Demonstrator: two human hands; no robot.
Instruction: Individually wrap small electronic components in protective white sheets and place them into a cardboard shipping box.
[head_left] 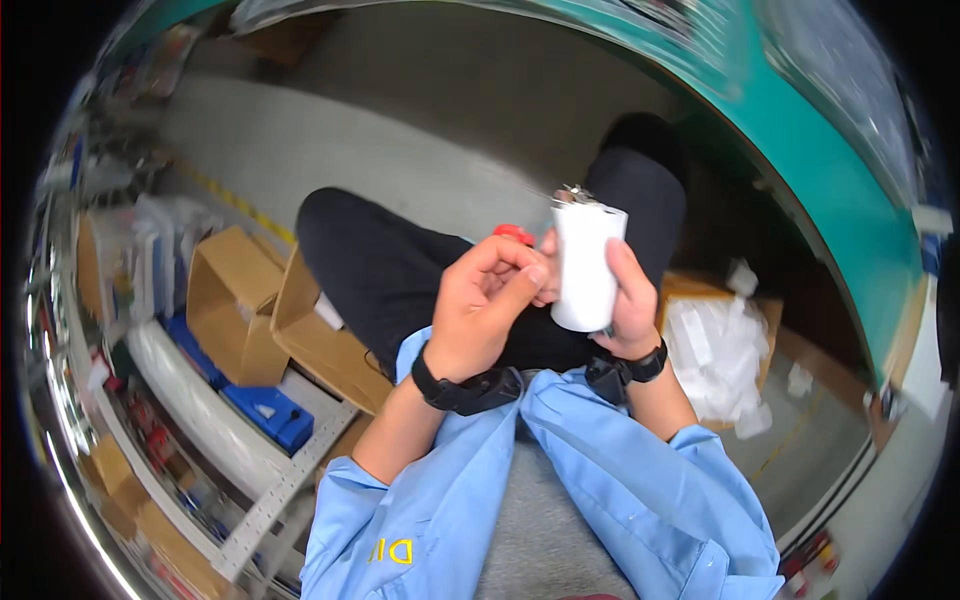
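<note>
My right hand (633, 300) is wrapped round a white cylinder (586, 268), held slightly tilted above my lap. Small metal pieces (578, 196) stick out at the cylinder's far end; their kind is too blurred to tell. Just left of it, my left hand (480, 305) is closed, thumb and forefinger pinched together near the cylinder's side. What lies between those fingertips is too small to make out. A red object (514, 234) shows just beyond the left hand's fingers, partly hidden by them.
Open cardboard boxes (235, 300) stand on the left beside a metal shelf frame (270, 505) with a blue plastic part (268, 415). On the right, a carton holds white plastic scraps (712, 355). A green-topped table (775, 130) curves along the far right side.
</note>
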